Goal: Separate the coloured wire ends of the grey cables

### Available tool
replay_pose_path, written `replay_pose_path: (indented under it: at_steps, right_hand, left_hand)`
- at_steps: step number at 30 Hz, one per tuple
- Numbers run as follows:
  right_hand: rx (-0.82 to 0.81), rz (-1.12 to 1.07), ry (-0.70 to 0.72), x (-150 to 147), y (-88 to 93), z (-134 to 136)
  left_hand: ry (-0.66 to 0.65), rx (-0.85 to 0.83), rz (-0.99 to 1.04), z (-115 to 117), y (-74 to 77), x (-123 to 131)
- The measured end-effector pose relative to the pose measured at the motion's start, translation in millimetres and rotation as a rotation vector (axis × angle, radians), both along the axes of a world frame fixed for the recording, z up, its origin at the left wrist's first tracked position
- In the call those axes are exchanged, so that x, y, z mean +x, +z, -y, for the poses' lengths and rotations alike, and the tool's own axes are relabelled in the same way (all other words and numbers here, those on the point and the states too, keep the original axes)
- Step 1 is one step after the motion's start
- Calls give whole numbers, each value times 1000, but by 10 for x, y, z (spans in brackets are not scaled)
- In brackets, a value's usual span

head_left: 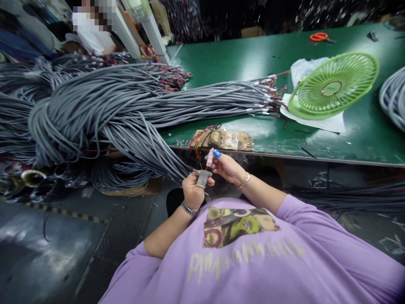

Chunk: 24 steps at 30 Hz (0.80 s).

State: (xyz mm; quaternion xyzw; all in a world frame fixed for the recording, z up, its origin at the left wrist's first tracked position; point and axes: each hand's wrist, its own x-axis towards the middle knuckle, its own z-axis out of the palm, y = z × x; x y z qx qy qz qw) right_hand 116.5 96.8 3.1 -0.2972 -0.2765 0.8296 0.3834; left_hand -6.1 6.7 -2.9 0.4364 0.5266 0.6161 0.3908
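My left hand (193,190) is closed around the end of a grey cable (177,166), where thin coloured wires stick out. Grey wrapping (203,179) covers its thumb. Close beside it, to the right, my right hand (230,169) has its fingers pinched together over the wire ends. A blue wrap (217,153) sits on its thumb and a pale wrap (210,157) on a finger. What lies between those fingertips is too small to make out. The cable leads back to a large bundle of grey cables (82,105) on the bench.
A green fan (335,86) stands on the green bench (348,143) at the right. Before me, a taped board (236,140) with red and black wires lies at the bench edge. Orange-handled scissors (319,37) lie farther back. Another person (93,36) is at the far left.
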Motion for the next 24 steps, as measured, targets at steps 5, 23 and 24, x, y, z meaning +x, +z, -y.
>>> replay_pose_path:
  at_steps: [5,23,24]
  right_hand:
    - [21,19,2,-3,14,23]
    - [-102,-67,-35,-78,25,51]
    - [-102,-75,-44,-84,23,48]
  left_hand:
    - [13,45,-79,-55,39,-20]
    - [33,29,-187,-71,33,-36]
    - [32,21,-188,-71,34,-33]
